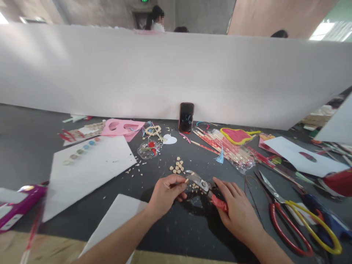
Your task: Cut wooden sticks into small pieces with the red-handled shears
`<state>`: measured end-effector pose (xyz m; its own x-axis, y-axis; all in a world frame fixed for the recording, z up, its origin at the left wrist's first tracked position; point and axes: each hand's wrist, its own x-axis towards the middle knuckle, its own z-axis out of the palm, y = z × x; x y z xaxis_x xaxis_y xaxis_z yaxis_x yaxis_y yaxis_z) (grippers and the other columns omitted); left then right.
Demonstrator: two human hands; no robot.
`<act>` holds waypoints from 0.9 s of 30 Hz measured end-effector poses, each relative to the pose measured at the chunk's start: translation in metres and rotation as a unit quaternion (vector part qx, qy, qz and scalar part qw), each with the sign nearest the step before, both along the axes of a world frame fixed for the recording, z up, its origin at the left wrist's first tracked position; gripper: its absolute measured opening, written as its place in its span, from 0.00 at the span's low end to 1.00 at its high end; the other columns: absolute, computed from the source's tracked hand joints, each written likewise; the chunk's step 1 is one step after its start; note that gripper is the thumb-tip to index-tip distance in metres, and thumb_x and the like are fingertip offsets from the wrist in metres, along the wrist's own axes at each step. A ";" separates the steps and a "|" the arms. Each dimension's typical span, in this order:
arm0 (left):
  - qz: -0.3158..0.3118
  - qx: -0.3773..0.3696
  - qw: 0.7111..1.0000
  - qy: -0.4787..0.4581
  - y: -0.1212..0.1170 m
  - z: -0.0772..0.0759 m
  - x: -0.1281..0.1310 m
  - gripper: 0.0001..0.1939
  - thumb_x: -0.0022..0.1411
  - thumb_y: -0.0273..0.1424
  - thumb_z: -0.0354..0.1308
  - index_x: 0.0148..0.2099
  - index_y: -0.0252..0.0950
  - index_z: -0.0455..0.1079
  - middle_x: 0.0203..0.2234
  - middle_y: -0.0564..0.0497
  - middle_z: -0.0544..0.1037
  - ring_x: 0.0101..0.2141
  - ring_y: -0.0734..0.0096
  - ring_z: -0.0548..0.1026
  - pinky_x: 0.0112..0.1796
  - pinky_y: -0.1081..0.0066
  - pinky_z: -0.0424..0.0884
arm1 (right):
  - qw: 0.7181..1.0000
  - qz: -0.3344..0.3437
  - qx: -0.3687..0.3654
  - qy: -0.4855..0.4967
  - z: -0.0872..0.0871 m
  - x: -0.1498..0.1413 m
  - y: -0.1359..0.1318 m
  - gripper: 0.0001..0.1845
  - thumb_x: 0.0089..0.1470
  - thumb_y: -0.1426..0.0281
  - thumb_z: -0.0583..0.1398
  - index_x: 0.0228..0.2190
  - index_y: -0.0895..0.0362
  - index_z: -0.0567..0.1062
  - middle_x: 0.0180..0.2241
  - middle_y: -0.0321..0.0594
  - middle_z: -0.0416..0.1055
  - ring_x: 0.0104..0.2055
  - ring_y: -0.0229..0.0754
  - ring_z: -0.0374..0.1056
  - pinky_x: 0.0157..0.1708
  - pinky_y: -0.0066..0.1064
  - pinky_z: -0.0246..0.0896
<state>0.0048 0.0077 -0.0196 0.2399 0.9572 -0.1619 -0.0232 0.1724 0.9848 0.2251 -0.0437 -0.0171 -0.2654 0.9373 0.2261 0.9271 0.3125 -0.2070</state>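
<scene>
My left hand [166,193] pinches a short, pale wooden stick [186,180] between thumb and fingers. Its free end points toward the blades of the pruning shears [202,184]. My right hand [237,206] is wrapped around the red handles of those shears, which angle up and to the left, blades apart. Small cut wooden bits [195,186] lie beneath the blades. Just beyond them is a cluster of flower-shaped wooden pieces [178,165]. Part of the shears' handles is hidden by my right palm.
Large scissors [277,200] with red and yellow handles lie at right. Behind are bagged chopsticks [220,146], a pink-and-yellow fan shape [238,136] and a propped phone [186,117]. White boards [90,168] and a purple tool [22,205] are at left. A white partition [123,73] closes the back.
</scene>
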 end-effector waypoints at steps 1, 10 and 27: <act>-0.003 0.001 1.000 0.003 0.000 0.000 0.000 0.13 0.50 0.38 0.60 0.30 0.31 0.72 0.22 0.52 0.71 0.20 0.74 0.72 0.20 0.77 0.68 | 1.000 0.000 -0.002 0.002 0.000 0.000 0.000 0.33 0.44 0.77 0.53 0.54 0.57 0.56 0.47 0.46 0.65 0.48 0.47 0.60 0.47 0.42 0.57; -0.029 0.010 0.999 0.015 0.001 -0.003 -0.003 0.14 0.52 0.39 0.58 0.32 0.31 0.73 0.17 0.51 0.72 0.19 0.75 0.70 0.17 0.79 0.63 | 1.000 0.018 -0.001 0.014 0.001 -0.001 -0.001 0.31 0.42 0.77 0.53 0.51 0.58 0.59 0.45 0.47 0.66 0.45 0.46 0.62 0.47 0.41 0.57; -0.034 0.002 0.999 0.034 -0.002 0.002 -0.002 0.13 0.54 0.38 0.56 0.34 0.32 0.72 0.14 0.55 0.70 0.14 0.80 0.64 0.17 0.80 0.61 | 0.993 -0.069 0.083 -0.056 -0.007 0.018 0.009 0.18 0.52 0.69 0.53 0.46 0.56 0.64 0.39 0.45 0.71 0.40 0.47 0.66 0.38 0.37 0.58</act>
<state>0.0026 0.0058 -0.0178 0.2934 0.9397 -0.1756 0.0554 0.1667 0.9845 0.2427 -0.0342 -0.0237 -0.1693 0.9190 0.3561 0.9777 0.2021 -0.0567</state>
